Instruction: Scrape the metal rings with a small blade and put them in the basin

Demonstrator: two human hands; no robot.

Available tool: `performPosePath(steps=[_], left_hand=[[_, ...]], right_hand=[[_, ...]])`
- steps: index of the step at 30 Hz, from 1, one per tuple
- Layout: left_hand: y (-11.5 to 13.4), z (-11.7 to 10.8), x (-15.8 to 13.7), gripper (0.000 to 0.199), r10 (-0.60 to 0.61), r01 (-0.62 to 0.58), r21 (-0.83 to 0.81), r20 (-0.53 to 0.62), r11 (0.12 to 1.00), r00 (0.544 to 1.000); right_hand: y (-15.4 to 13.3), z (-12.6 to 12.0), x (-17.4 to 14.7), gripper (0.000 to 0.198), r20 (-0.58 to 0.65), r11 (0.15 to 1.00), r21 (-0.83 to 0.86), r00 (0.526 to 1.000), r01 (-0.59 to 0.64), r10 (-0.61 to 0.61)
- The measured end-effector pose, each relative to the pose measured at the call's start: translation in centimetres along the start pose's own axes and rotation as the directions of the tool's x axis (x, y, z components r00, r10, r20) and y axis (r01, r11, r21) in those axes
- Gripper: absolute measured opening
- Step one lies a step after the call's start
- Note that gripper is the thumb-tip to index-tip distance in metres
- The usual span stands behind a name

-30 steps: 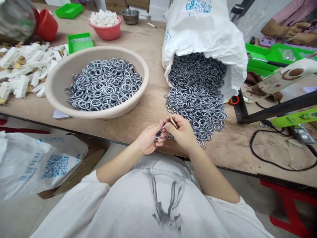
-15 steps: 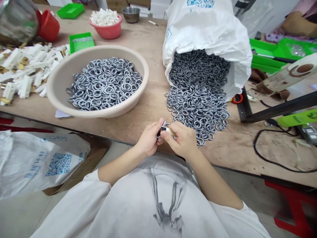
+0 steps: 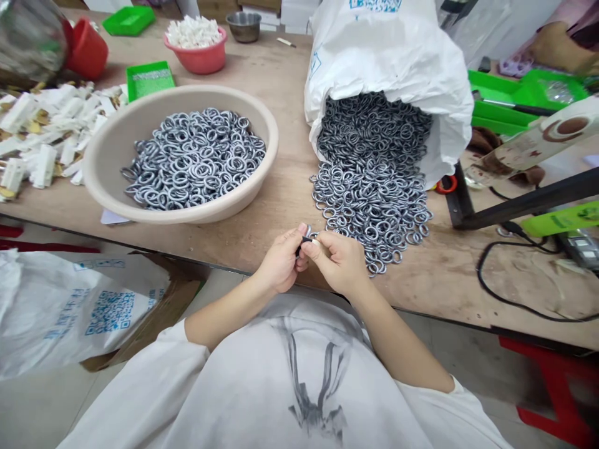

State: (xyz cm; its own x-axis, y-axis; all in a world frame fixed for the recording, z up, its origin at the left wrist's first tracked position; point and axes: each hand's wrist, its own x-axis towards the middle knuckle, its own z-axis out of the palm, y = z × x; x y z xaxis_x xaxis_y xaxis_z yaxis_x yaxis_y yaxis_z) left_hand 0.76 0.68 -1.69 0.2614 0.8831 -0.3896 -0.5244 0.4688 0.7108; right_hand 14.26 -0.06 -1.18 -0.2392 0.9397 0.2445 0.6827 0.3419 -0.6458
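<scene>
Both my hands meet at the table's front edge, just left of the spilled heap of grey rings [image 3: 374, 199]. My left hand [image 3: 281, 262] is closed, pinching a grey ring [image 3: 309, 230] between thumb and fingers. In my right hand [image 3: 344, 262], also closed, is a small cream-handled tool with a dark flat end [image 3: 307, 239], its handle now mostly covered by the fingers. The dark end lies against the ring, under my right thumb. Whether more rings are inside the left palm is hidden.
A beige basin [image 3: 182, 215] full of grey rings stands at left. Behind the heap lies a white sack [image 3: 388, 56], its mouth open. White plastic parts [image 3: 44, 165] cover the far left. A black metal frame [image 3: 461, 202] and a cable [image 3: 482, 280] are at right.
My right hand has turned slightly, so less of the tool's cream handle shows. Both hands stay together at the same spot. The whole view has shifted a little.
</scene>
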Motion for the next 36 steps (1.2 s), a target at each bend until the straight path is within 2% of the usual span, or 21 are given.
performPosePath(steps=[5,7,9,10,12,15,17,20,22,23,25,26,27,29,30,32,36], left_hand=[[0.0,-0.5,0.6,0.048,-0.046,0.045,-0.042,-0.012,0.998,0.999],[0.1,-0.7,0.3,0.048,-0.042,0.043,-0.038,0.016,0.998,0.999],[0.2,-0.9,-0.1,0.049,-0.031,0.033,-0.021,0.061,0.999,0.998],[0.3,-1.1,-0.3,0.050,-0.028,0.029,-0.017,0.074,0.999,0.997],[0.5,-1.4,-0.5,0.050,-0.031,0.033,-0.022,0.066,0.999,0.997],[0.9,-1.9,-0.4,0.043,-0.036,0.038,-0.032,0.040,0.999,0.999],[1.3,-2.2,-0.2,0.036,-0.027,0.028,-0.016,0.055,0.999,0.998],[1.9,-2.5,0.1,0.037,-0.011,0.011,0.010,0.040,1.000,0.999],[2.1,-2.6,0.2,0.033,-0.007,0.007,0.004,0.015,1.000,1.000],[2.2,-2.7,0.2,0.030,-0.014,0.014,-0.006,0.013,1.000,1.000],[2.2,-2.6,0.4,0.028,-0.055,0.056,-0.024,0.036,0.998,0.998],[2.1,-2.5,0.4,0.029,-0.086,0.088,-0.027,0.062,0.996,0.994],[2.0,-2.3,0.5,0.030,-0.125,0.127,-0.024,0.096,0.992,0.988],[1.7,-2.0,0.5,0.030,-0.204,0.210,-0.017,0.176,0.978,0.963],[1.7,-1.8,0.5,0.028,-0.237,0.246,-0.018,0.215,0.969,0.947],[1.6,-1.5,0.2,0.027,-0.282,0.300,-0.022,0.280,0.954,0.918],[1.6,-1.3,-0.4,0.031,-0.284,0.304,-0.006,0.340,0.953,0.896]], right_hand=[[-0.1,0.6,0.8,0.043,0.050,0.994,0.051,0.994,-0.097,0.095],[0.8,0.2,1.5,0.044,0.023,0.990,0.025,0.990,-0.141,0.140],[2.1,-0.8,2.4,0.048,-0.104,0.968,-0.079,0.968,-0.237,0.228],[2.7,-1.4,2.9,0.049,-0.181,0.935,-0.153,0.939,-0.320,0.292],[3.7,-2.2,4.0,0.047,-0.212,0.855,-0.332,0.915,-0.399,0.345],[4.0,-1.9,5.5,0.037,-0.073,0.794,-0.532,0.950,-0.293,0.302],[3.8,-1.1,6.4,0.033,0.016,0.757,-0.607,0.949,-0.242,0.316],[3.8,-0.4,7.3,0.023,0.043,0.738,-0.632,0.940,-0.236,0.338],[3.8,-0.6,7.3,0.021,0.029,0.807,-0.540,0.952,-0.241,0.304],[3.7,-0.9,7.0,0.022,0.037,0.874,-0.424,0.959,-0.239,0.280],[3.4,-1.4,6.1,0.028,0.111,0.975,-0.026,0.968,-0.222,0.224],[3.1,-1.5,5.5,0.033,0.175,0.953,0.212,0.968,-0.217,0.181],[2.8,-1.6,4.9,0.037,0.246,0.878,0.421,0.960,-0.227,0.131],[2.3,-1.4,3.7,0.044,0.356,0.687,0.665,0.933,-0.293,0.053],[2.2,-1.2,3.2,0.045,0.386,0.616,0.719,0.922,-0.324,0.035],[2.1,-0.8,2.6,0.044,0.381,0.534,0.774,0.924,-0.341,0.037],[2.5,0.1,2.4,0.042,0.282,0.504,0.819,0.957,-0.274,0.064]])
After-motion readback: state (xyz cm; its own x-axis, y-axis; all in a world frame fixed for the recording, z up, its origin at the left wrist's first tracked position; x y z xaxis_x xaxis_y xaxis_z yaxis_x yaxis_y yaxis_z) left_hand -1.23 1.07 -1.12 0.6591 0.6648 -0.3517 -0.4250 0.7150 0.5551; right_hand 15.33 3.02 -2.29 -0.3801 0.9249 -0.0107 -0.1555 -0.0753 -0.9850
